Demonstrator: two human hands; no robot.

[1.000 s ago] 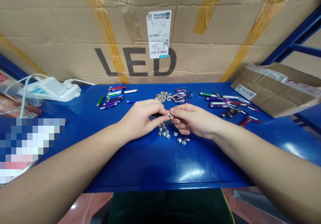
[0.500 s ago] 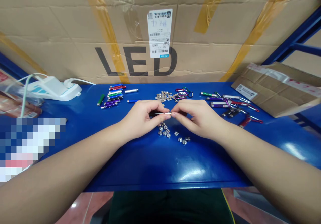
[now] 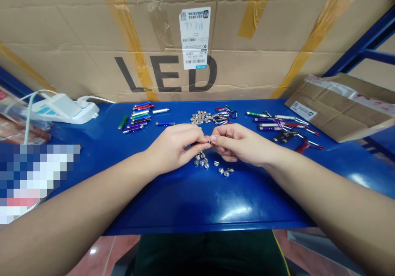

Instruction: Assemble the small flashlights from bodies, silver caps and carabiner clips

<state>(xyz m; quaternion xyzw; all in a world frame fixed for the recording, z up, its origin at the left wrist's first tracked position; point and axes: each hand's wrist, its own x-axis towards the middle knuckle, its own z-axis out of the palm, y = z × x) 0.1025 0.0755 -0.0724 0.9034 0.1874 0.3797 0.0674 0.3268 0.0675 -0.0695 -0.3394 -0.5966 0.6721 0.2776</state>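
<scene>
We have the left hand [image 3: 174,148] and right hand [image 3: 243,146] pinching a tiny silver metal part [image 3: 210,142] between their fingertips (it's mostly hidden), just above loose silver screw caps [image 3: 202,160]; one slip could drop it among them.

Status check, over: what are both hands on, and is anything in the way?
Left hand and right hand meeting at the fingertips, small metal part pinched between them. Loose round metal parts on the blue table just below the hands.

Tiny silver metal part [image 3: 210,142] pinched at the fingertips of left hand [image 3: 174,148] and right hand [image 3: 239,144], mostly hidden. Loose slotted silver caps [image 3: 202,160] lie scattered just below the hands, some tilted or stacked.
</scene>
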